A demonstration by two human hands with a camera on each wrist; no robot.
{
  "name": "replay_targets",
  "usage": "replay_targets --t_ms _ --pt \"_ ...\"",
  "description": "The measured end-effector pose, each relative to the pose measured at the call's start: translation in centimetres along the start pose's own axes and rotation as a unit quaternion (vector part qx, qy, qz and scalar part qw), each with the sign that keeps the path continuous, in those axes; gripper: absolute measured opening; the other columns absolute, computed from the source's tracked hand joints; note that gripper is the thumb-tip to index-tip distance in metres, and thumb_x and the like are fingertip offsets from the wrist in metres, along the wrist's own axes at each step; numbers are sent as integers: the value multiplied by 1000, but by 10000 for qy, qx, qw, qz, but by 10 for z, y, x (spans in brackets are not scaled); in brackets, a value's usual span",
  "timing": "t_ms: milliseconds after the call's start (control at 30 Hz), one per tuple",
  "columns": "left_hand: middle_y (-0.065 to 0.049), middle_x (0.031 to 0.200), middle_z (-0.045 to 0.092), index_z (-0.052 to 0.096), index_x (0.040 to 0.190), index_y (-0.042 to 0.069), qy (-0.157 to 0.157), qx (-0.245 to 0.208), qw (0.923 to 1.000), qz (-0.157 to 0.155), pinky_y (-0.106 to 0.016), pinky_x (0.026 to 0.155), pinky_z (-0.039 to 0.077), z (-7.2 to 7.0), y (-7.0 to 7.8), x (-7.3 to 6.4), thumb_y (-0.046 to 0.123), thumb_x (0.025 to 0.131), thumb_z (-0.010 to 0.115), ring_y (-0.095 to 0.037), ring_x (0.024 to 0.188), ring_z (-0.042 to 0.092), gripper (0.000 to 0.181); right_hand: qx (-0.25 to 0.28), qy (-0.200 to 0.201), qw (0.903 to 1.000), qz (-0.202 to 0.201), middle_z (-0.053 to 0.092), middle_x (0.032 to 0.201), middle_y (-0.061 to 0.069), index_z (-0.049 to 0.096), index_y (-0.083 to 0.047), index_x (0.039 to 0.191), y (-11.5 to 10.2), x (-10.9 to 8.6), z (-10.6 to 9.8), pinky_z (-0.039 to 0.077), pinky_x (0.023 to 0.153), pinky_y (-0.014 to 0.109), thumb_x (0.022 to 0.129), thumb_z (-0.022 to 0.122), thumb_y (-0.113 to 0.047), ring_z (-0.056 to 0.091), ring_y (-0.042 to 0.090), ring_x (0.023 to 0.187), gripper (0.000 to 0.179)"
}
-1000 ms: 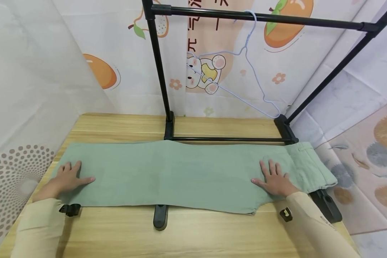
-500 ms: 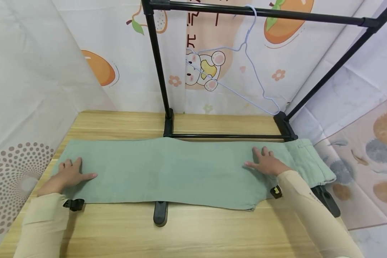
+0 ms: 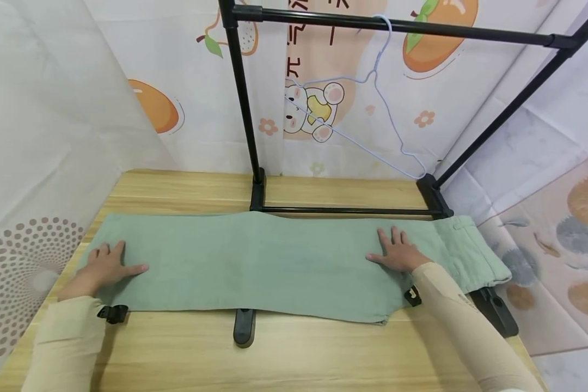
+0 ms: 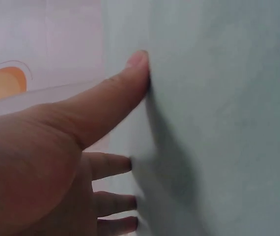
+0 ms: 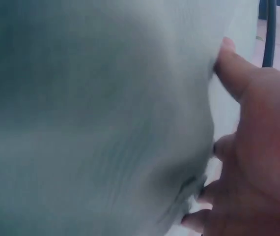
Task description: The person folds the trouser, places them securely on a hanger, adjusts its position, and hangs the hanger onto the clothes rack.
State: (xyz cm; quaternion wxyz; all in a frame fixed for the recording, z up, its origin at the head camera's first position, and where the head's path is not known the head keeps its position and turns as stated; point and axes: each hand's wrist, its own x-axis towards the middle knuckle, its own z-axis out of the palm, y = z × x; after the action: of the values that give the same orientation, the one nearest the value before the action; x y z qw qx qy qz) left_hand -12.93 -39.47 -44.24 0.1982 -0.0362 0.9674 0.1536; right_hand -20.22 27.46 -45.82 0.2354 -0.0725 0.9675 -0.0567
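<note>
Pale green trousers (image 3: 294, 261), folded lengthwise, lie flat across the wooden table, the waistband (image 3: 477, 253) at the right and the leg ends at the left. My left hand (image 3: 103, 269) rests with spread fingers on the leg end; in the left wrist view its thumb (image 4: 115, 93) and fingertips touch the cloth. Toward the waistband, my right hand (image 3: 397, 253) lies spread on the upper part of the trousers. The right wrist view shows its fingertips against the green fabric (image 5: 105, 123). Neither hand grips the cloth.
A black garment rack (image 3: 247, 103) stands behind the trousers, its feet (image 3: 245, 329) reaching under them. From its top bar hangs a light blue wire hanger (image 3: 379, 92). The wooden tabletop (image 3: 294, 359) shows in front. Printed curtains (image 3: 201, 136) close off the back and sides.
My right hand has moved left and slightly away from me over the trousers. The left hand has barely shifted, and the trousers lie as before.
</note>
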Motion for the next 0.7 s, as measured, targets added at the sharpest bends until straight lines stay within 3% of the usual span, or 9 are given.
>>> replay_targets --t_ms 233,333,467,567,700 --pt "-55 132 16 23 137 -25 162 109 9998 86 -78 96 27 0 -15 -1 61 85 64 -72 120 18 108 341 -347 9986 195 -4 152 42 5 2 154 17 -31 -6 24 101 77 89 50 -69 1 64 137 106" --pt "-57 133 9 19 138 -24 151 -98 9997 -141 -79 94 26 1 -16 -5 64 84 63 -74 121 13 112 580 -432 9971 251 -5 151 43 5 2 154 23 -44 -5 24 100 78 86 52 -71 -1 65 136 110" --pt "-59 129 11 13 138 -27 198 -256 9985 -441 -77 90 30 2 -20 -9 64 85 62 -76 116 17 116 584 -220 9980 109 -2 152 43 8 4 154 27 -50 1 26 99 77 85 52 -73 1 65 137 112" --pt "-59 127 20 14 136 -29 371 -115 9983 -440 -73 89 36 3 -23 -9 63 86 60 -73 111 27 115 496 -55 9987 73 2 152 43 11 4 153 28 -52 6 28 99 76 84 55 -72 4 64 137 112" --pt "-57 123 30 24 131 -32 942 6 9943 -498 -68 82 43 -1 -29 -9 51 87 66 -69 104 39 103 467 72 9989 -37 3 152 43 13 3 154 25 -49 10 29 99 76 82 59 -71 6 64 137 113"
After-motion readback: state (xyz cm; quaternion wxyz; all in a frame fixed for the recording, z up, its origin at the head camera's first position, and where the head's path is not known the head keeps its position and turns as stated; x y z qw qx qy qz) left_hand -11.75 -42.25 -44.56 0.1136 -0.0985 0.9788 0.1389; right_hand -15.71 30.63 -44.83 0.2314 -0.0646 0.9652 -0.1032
